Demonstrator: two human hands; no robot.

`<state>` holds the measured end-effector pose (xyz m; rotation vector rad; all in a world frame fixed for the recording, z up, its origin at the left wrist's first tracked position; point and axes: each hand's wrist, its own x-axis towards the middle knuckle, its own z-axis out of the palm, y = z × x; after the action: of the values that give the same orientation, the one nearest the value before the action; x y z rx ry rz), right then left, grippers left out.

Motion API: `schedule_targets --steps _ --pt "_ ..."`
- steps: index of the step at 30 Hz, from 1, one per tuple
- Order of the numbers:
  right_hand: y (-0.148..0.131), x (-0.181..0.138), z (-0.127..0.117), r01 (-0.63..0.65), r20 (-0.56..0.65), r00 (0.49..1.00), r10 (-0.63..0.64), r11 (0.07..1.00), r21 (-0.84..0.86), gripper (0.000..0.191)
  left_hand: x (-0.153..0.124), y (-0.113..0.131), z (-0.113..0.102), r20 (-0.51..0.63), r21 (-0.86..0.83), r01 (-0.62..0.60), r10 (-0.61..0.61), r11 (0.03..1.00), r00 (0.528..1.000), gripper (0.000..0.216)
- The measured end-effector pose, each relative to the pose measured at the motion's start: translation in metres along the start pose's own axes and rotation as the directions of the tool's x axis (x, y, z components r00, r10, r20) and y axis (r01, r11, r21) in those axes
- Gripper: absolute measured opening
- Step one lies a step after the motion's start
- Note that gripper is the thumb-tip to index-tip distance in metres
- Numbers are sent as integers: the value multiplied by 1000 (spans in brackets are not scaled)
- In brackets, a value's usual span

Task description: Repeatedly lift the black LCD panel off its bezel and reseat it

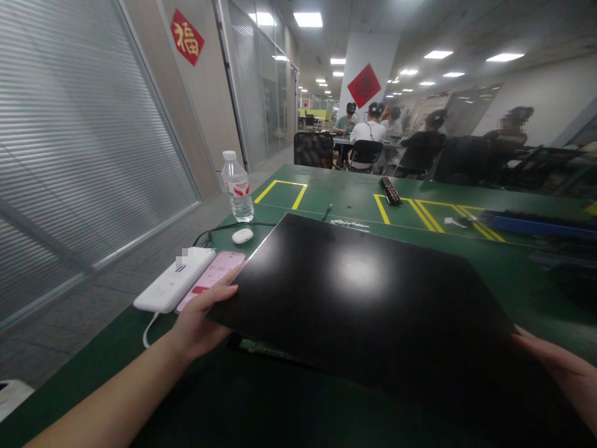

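Observation:
A large, flat, glossy black panel [373, 311], which looks like a display screen, is held up above the green table. My left hand [205, 314] grips its left edge, with the thumb on top and the fingers underneath. My right hand [557, 361] holds the right edge, partly cut off by the frame. From under the panel's near edge peeks a greenish circuit board [263, 347], mostly hidden. A pink-screened phone [219, 274] lies just beyond my left hand, beside a white power bank [175, 283] with a white cable.
A water bottle [237, 190] and a white earbud case [242, 236] stand to the left by a black cable. Farther back lie yellow tape markings [282, 182], a dark ridged strip [389, 191] and blurred blue-black items [527, 224]. Several people sit at a far table.

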<state>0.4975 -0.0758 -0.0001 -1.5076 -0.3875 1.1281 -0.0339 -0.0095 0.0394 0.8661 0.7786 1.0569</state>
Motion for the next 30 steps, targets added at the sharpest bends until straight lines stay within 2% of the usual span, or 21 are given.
schedule_targets --steps 1,3,7,13,15,18,20,25,30 --pt "-2 -5 8 -88 30 996 88 996 2 46 -1 1 -2 -24 -1 -12 12 1000 1000 78" --pt "-5 -10 22 -161 90 983 162 987 -16 56 -2 2 -7 -69 11 -39 40 999 997 78" --pt "-5 -9 33 -123 149 981 123 992 -12 68 -3 6 -12 -131 72 -51 60 996 990 69" --pt "-6 -1 26 -34 282 959 30 999 10 87 -1 11 -2 -225 28 -88 93 996 970 71" --pt "-7 -2 26 -18 285 958 14 1000 9 92 -1 10 -1 -270 23 -92 94 996 958 73" --pt "-10 -7 33 6 215 977 -11 1000 22 95 -1 9 0 -347 15 -67 68 998 935 72" --pt "-11 -11 38 31 172 985 -34 999 23 93 -1 9 1 -331 30 -67 73 997 941 71" --pt "-9 -15 45 144 126 981 -146 989 28 88 0 6 0 -157 105 -82 98 991 983 66" --pt "-5 -7 43 309 75 949 -307 951 -15 89 5 -1 -8 -122 155 -76 96 985 988 85"
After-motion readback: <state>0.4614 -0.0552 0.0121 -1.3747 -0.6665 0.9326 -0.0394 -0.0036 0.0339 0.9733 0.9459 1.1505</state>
